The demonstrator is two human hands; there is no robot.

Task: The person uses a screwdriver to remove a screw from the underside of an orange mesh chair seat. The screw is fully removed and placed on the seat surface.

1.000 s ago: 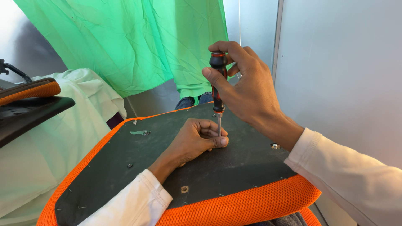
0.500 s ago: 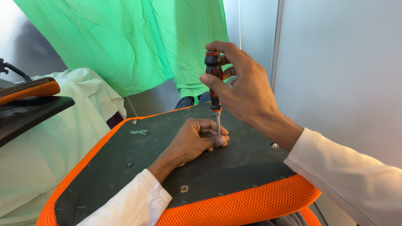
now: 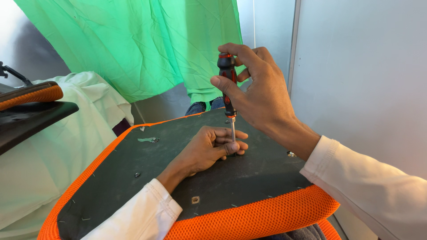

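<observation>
Your right hand wraps the red-and-black screwdriver near its top, holding it upright so the shaft drops straight onto the seat panel. Your left hand rests on the black underside toward the seat's far edge, fingers curled and pinching around the tip to steady it over the screw, which they hide. Orange mesh rims the near edge; a green cloth hangs behind.

The left hand's fingers hide the screwdriver tip.
</observation>
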